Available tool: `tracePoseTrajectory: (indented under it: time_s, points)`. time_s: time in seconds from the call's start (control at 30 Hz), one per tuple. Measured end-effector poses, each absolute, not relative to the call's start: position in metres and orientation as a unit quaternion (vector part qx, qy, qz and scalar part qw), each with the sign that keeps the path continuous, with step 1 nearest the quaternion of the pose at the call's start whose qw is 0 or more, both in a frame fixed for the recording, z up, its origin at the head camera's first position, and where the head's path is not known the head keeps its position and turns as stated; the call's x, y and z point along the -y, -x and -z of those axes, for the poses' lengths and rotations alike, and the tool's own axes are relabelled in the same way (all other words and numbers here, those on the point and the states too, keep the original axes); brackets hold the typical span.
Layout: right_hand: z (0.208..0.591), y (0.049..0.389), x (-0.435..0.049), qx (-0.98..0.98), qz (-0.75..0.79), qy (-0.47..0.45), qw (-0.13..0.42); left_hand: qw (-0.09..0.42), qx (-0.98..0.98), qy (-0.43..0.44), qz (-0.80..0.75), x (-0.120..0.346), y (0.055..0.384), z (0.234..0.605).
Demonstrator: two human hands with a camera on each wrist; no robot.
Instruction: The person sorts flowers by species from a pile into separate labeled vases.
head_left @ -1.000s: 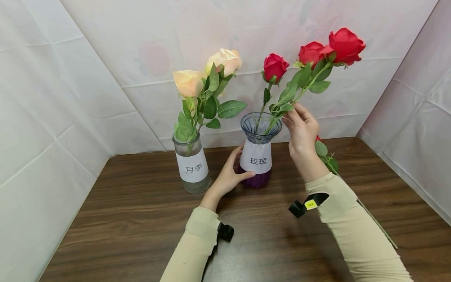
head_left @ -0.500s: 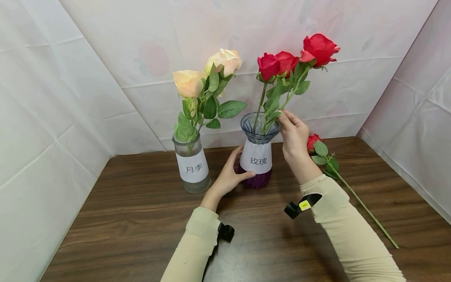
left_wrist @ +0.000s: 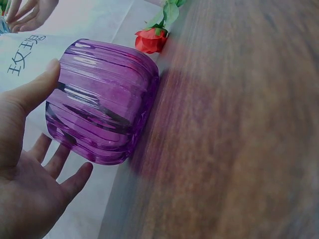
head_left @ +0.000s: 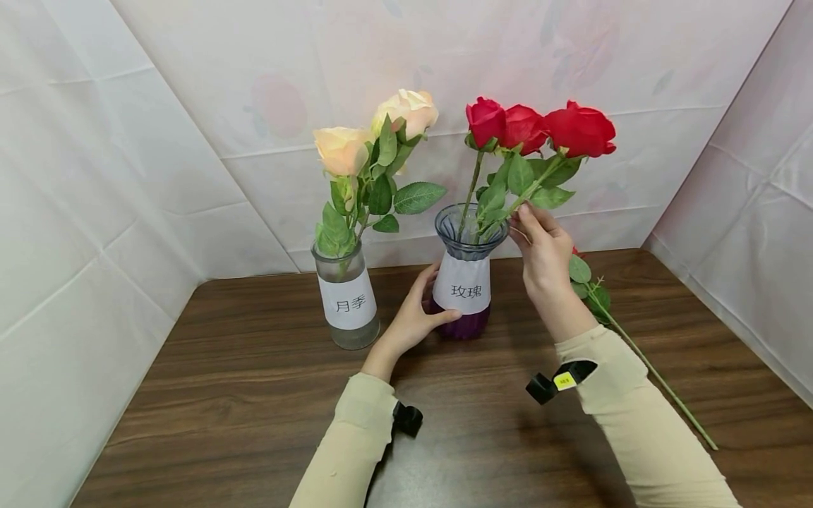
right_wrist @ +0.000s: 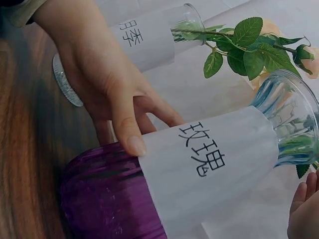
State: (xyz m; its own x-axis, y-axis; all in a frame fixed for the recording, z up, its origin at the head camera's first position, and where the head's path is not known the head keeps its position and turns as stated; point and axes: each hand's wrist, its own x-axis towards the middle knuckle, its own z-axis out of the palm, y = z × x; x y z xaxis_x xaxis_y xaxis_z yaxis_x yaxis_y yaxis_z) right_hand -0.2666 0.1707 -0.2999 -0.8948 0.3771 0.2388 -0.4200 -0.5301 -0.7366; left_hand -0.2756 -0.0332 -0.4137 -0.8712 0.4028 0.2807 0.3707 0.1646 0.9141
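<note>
A purple-based glass vase with a white label stands on the table in the head view. My left hand holds it low down, thumb on the front and fingers round the left side. In the left wrist view the thumb touches the label beside the purple glass. My right hand pinches the stem of a red rose at the vase's rim, the bloom leaning right. Two more red rose blooms rise from the same vase. The rose's lower stem is partly hidden by leaves and glass.
A clear vase with a white label and several peach roses stands to the left. Another red rose lies on the table at the right, its stem pointing toward me. White cloth hangs behind the table.
The held rose's bloom swung left, then dropped lower and leaned outward. My right hand moved left and down, then slightly back right. My left hand stays on the vase.
</note>
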Motion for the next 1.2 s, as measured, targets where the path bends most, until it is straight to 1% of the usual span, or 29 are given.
tracePoseTrajectory:
  time_s: [0.2,0.43,0.63,0.83,1.2]
  points:
    - [0.305,0.256,-0.183,0.422,-0.883,-0.027,0.204,0.009,-0.762,-0.253,-0.596,0.033,0.276,0.415]
    - [0.308,0.238,-0.201,0.434,-0.877,-0.040,0.202,0.009,-0.763,-0.250,-0.596,0.032,0.276,0.413]
    - [0.309,0.222,-0.218,0.435,-0.878,-0.065,0.186,0.011,-0.763,-0.246,-0.598,0.032,0.277,0.415]
    - [0.313,0.206,-0.238,0.468,-0.862,-0.077,0.182,0.008,-0.763,-0.250,-0.596,0.032,0.277,0.415]
    - [0.324,0.186,-0.280,0.516,-0.839,-0.069,0.160,0.006,-0.766,-0.249,-0.592,0.032,0.277,0.414]
